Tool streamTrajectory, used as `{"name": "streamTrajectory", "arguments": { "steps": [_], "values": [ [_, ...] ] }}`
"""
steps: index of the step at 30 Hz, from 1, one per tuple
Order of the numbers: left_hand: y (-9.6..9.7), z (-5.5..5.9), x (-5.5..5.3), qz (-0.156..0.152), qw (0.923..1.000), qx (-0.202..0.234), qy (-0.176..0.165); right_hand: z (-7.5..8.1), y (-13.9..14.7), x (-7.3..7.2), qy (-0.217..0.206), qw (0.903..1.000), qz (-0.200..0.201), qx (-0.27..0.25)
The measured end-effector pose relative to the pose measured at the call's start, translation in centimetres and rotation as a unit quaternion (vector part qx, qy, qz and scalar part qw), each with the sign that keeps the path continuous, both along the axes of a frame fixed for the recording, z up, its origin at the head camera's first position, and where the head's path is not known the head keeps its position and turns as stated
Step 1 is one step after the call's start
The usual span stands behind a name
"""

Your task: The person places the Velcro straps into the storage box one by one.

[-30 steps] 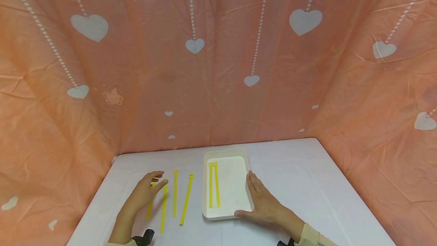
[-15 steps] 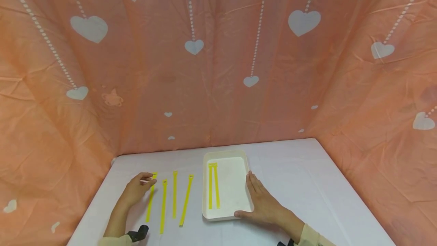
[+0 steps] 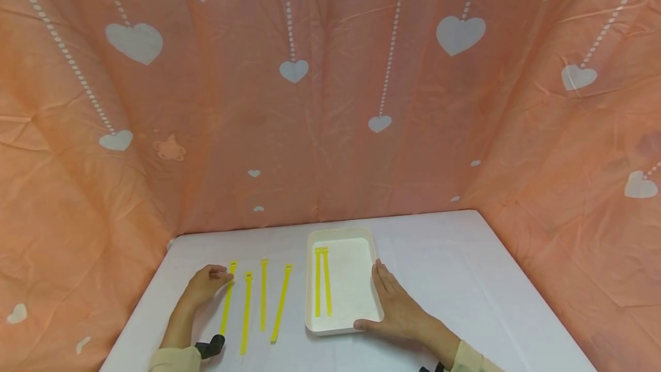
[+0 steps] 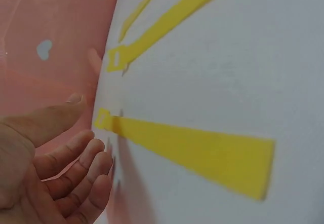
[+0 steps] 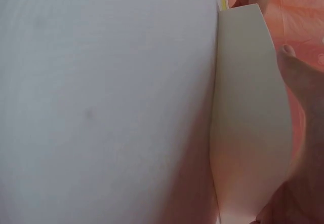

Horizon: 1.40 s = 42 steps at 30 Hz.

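My left hand [image 3: 203,287] is at the slotted head of the leftmost yellow cable tie [image 3: 226,302], which lies flat on the white table. In the left wrist view its thumb and fingers [image 4: 87,155] stand apart beside that tie [image 4: 202,150], with nothing between them. Three more yellow ties, the nearest a cable tie [image 3: 246,314], lie in a row to the right. My right hand [image 3: 405,310] rests straight fingers along the right side of a white tray [image 3: 356,280], thumb at its near edge. Inside the tray, two yellow ties [image 3: 317,283] lie side by side at the left.
The white-covered table [image 3: 444,268] extends to the right of the tray. A pink-orange curtain [image 3: 330,177] with white hearts encloses the back and both sides. A black wrist mount [image 3: 210,347] sits over the near end of the leftmost tie in the head view.
My left hand has moved left, from above the second tie to the head of the leftmost one. The right hand and the tray have stayed in place.
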State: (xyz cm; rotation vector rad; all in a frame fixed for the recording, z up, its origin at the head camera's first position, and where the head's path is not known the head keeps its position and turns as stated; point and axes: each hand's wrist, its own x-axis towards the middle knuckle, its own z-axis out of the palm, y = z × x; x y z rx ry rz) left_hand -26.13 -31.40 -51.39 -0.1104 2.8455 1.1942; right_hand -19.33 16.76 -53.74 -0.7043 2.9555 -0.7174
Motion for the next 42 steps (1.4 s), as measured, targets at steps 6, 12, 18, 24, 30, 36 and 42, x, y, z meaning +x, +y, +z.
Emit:
{"name": "streamTrajectory", "arguments": {
  "steps": [6, 12, 18, 24, 30, 36, 42],
  "values": [
    [0.2, -1.0, -0.2, 0.031, 0.9992, 0.014, -0.021, 0.1, -0.1, 0.1, 0.004, 1.0, 0.002, -0.003],
    [0.4, -1.3, -0.2, 0.048, 0.9981, 0.027, -0.028, -0.2, -0.1, 0.3, 0.021, 0.9997, -0.005, -0.013],
    [0.2, -2.0, -0.6, 0.046, 0.9988, 0.014, -0.01, 0.2, -0.1, 0.2, -0.003, 1.0, -0.003, -0.003],
    [0.2, -2.2, -0.8, 0.048, 0.9988, 0.002, 0.005, 0.2, -0.1, 0.2, -0.001, 1.0, -0.001, -0.003],
    [0.1, -2.3, -0.7, 0.045, 0.9989, -0.009, 0.011, 0.1, -0.1, 0.3, 0.002, 1.0, 0.002, 0.001],
    [0.0, -2.3, -0.6, 0.038, 0.9991, -0.006, 0.019, 0.2, 0.0, 0.3, 0.0, 1.0, 0.001, 0.001],
    [0.0, -2.1, -0.5, 0.035, 0.9988, -0.016, 0.03, 0.1, 0.0, 0.2, -0.006, 1.0, -0.002, -0.004]
  ]
}}
